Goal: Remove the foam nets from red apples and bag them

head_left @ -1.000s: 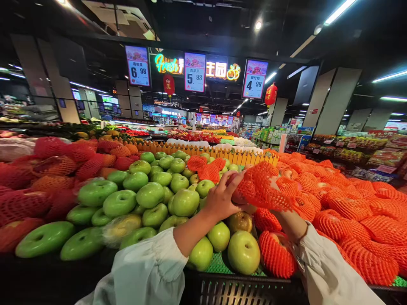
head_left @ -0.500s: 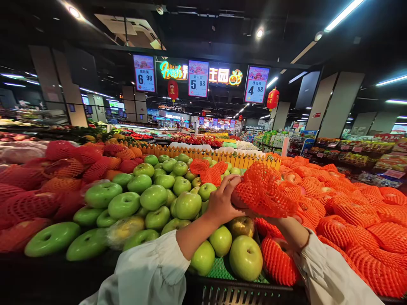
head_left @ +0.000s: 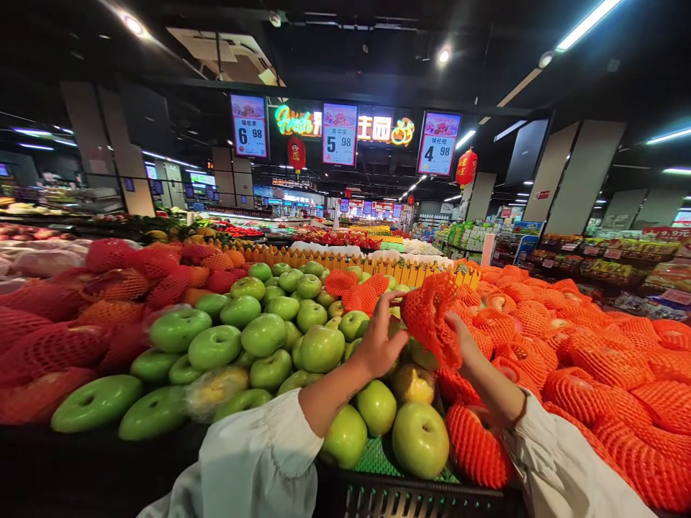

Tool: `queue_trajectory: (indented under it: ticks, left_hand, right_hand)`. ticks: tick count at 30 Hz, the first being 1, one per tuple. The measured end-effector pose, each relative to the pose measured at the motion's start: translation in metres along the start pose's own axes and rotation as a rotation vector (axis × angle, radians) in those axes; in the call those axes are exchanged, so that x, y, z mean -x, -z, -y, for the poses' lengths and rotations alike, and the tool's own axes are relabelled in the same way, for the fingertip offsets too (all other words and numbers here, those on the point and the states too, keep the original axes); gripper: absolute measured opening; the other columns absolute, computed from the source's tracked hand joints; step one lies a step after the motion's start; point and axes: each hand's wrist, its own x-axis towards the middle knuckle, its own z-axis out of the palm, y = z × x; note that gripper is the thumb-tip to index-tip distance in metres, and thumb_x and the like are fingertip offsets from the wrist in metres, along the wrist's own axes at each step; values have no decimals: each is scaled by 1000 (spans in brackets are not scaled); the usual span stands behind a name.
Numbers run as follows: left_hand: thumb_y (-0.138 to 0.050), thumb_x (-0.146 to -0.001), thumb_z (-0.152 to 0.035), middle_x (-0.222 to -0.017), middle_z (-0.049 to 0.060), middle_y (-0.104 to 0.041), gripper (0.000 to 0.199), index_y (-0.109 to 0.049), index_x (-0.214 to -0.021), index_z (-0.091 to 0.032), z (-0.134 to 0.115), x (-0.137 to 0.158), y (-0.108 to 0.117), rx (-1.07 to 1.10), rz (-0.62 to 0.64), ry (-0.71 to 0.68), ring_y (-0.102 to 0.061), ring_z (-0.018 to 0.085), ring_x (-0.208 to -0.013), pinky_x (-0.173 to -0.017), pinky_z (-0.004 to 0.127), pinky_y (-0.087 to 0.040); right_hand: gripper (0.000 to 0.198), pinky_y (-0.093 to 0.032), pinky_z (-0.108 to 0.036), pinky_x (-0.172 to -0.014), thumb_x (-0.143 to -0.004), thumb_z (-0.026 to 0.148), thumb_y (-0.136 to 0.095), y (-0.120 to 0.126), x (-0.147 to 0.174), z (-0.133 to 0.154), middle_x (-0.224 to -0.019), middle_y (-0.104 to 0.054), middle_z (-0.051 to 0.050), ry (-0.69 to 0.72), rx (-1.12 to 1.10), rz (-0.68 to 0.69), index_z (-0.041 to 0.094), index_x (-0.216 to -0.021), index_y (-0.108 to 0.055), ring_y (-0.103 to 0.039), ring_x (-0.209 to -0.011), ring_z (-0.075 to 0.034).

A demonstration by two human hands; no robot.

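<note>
Head view, fruit stand, as seen now. Item: one orange foam net [head_left: 436,316], raised above the front of the green apples [head_left: 322,349], near their border with the netted fruit [head_left: 580,388]. Now bunched and more upright; half a second ago it stretched sideways to the right. Whether fruit sits inside, I cannot tell.

Item: left hand [head_left: 378,342], fingers curved and well parted from the thumb, clasping nothing visible. Earlier it was wrapped round a reddish fruit at the net's left end. Whether the fingertips touch the net, I cannot tell.

Item: right hand [head_left: 458,332], closed on the net's right side; mostly hidden before, its fingers now partly show.

Item: second net [head_left: 364,293], lying spread on the apples behind, unchanged. Item: black crate [head_left: 421,498], front edge below. Item: three price signs [head_left: 340,135], hung overhead.
</note>
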Motion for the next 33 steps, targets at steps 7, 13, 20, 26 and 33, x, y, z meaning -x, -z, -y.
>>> queue_trajectory:
  ticks: [7, 13, 20, 26, 33]
  left_hand:
    - [-61, -92, -42, -106, 8, -52, 25, -54, -93, -18, 4, -9, -1, 69, -149, 123, -54, 20, -102, -82, 30, -47]
    - [-52, -96, -39, -91, 3, -52, 21, -48, -92, -19, 17, -14, -1, 82, -276, 154, -52, 15, -84, -74, 26, -44]
    - [-56, -77, -14, -86, 0, -60, 27, -42, -99, -22, 33, -12, 3, 120, -258, 217, -58, 15, -79, -72, 28, -46]
    - [-54, -75, -10, -104, 5, -68, 39, -48, -112, -21, 20, -6, 3, -23, -51, 187, -66, 20, -96, -85, 35, -53]
    - [-72, -65, -21, -136, 13, -56, 75, -49, -137, -23, 12, -5, -3, -282, 52, -48, -46, 35, -139, -120, 59, -36]
  right_hand:
    - [92, -45, -45, -118, -54, 79, -75, -2, -1, 0, -136, -63, -11, -10, 53, -6, 20, -122, -56, -59, -129, -31]
    - [91, -39, -48, -122, -65, 76, -73, 5, -9, -9, -141, -60, -9, -4, 48, 47, 23, -135, -51, -56, -133, -30]
    - [81, -44, -41, -119, -67, 70, -73, 4, -7, -10, -138, -62, -7, 16, -13, 77, 22, -130, -55, -54, -137, -28]
    - [78, -50, -42, -113, -62, 71, -73, -2, -7, -3, -133, -64, -9, 63, -132, -14, 21, -119, -56, -59, -129, -30]
    - [99, -41, -45, -122, -60, 74, -76, 7, -12, -15, -143, -57, -10, 16, -83, -39, 21, -137, -44, -52, -138, -31]
